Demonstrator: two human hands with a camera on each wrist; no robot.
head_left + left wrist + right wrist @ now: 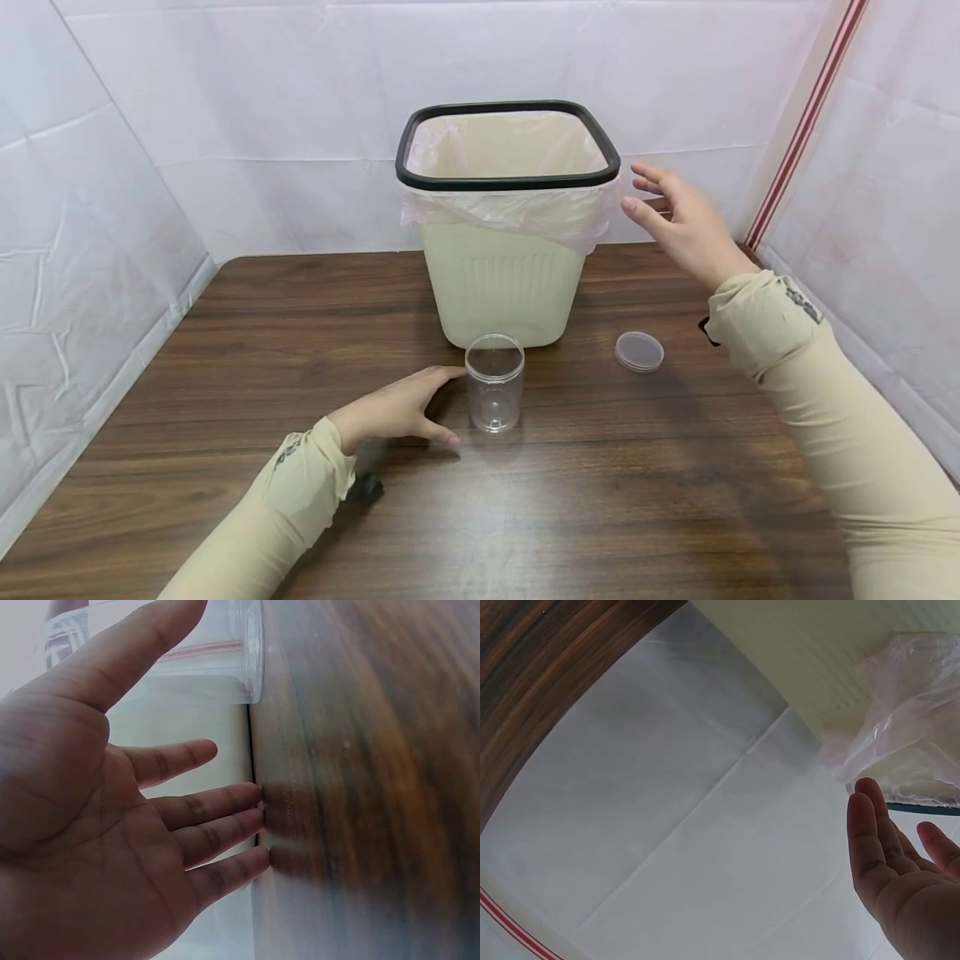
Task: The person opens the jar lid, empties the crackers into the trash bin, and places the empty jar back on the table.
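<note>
A clear, lidless plastic jar (495, 396) stands upright on the wooden table in front of a bin. My left hand (405, 407) is just left of the jar with thumb and fingers spread; in the left wrist view the palm of the left hand (97, 817) holds nothing, and the jar (217, 660) shows behind the thumb. My right hand (686, 221) is raised in the air at the right of the bin's rim, its fingers loosely bent around nothing. The round clear lid (639, 352) lies flat on the table, right of the jar.
The cream bin (502, 283) with a black rim (510, 182) stands at the table's back, lined with a thin pinkish bag (517, 218). White sheeting (300, 125) hangs behind and at both sides. The brown wooden table (562, 517) spreads toward the front.
</note>
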